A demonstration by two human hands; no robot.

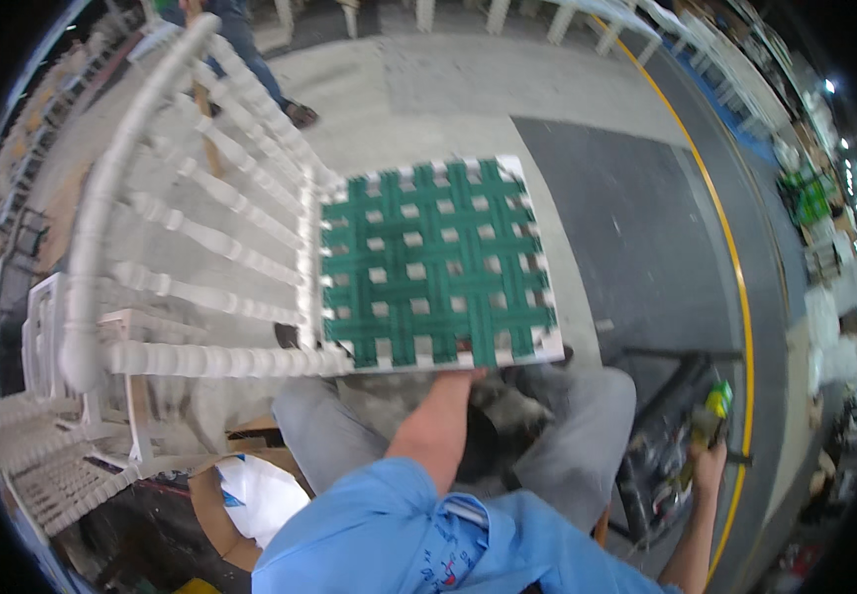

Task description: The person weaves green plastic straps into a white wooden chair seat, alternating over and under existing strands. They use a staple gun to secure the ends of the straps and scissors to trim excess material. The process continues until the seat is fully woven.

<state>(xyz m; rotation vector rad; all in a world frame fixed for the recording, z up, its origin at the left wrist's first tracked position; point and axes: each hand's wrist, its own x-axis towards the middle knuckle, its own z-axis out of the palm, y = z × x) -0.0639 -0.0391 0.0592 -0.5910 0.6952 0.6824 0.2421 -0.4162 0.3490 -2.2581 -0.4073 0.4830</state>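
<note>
A white chair with turned spindles in its backrest [215,208] stands in front of me, its back to the left. Its seat [413,252] is a weave of wide green straps with square gaps between them. My left hand [470,375] reaches under the near edge of the seat; its fingers are mostly hidden there. Out at the lower right, my right hand [709,461] is closed round something dark at the edge of a cluttered black stand [661,436]. What it grips is too small and blurred to name. A green and yellow object [719,398] sits just beyond that hand.
Another white spindle chair [62,475] lies at the lower left, near an open cardboard box [220,515] with white material inside. Another person's legs [250,49] show at the far left. A yellow line [715,198] runs along the floor at right. White furniture legs [498,12] stand at the back.
</note>
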